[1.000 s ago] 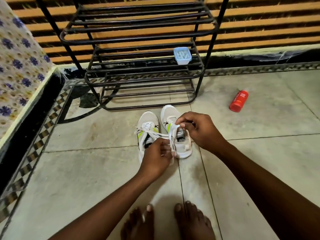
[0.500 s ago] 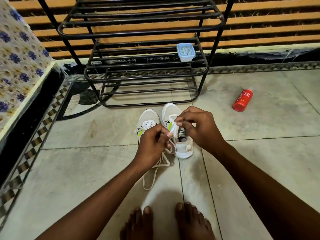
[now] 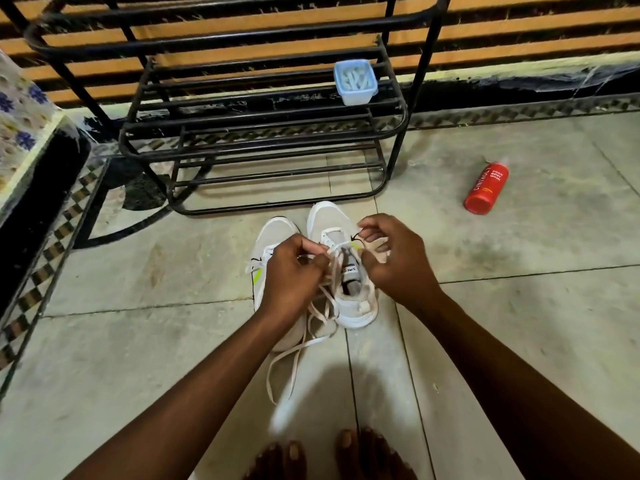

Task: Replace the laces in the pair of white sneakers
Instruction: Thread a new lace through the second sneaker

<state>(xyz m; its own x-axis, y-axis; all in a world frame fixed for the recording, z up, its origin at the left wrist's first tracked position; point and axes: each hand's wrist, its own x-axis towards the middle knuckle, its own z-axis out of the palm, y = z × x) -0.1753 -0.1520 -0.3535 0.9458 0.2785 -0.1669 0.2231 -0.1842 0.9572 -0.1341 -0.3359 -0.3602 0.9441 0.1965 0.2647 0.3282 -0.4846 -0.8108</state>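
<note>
Two white sneakers stand side by side on the tiled floor, toes pointing away from me. The right sneaker [image 3: 349, 306] has its tongue exposed and a white lace [image 3: 294, 351] running out of its eyelets, trailing in loops onto the floor toward my feet. My left hand [image 3: 291, 278] pinches the lace over the gap between the shoes and covers much of the left sneaker [image 3: 273, 233]. My right hand [image 3: 391, 261] pinches the right side of the right sneaker's upper near the eyelets.
A black metal shoe rack [image 3: 263, 140] stands just behind the sneakers, with a small light-blue plastic box [image 3: 355, 81] on a shelf. A red spray can [image 3: 486, 188] lies on the floor to the right. My bare feet [image 3: 329, 459] are at the bottom edge.
Both hands have shifted slightly apart over the right sneaker. More lace has come loose and now trails farther down the floor toward my feet.
</note>
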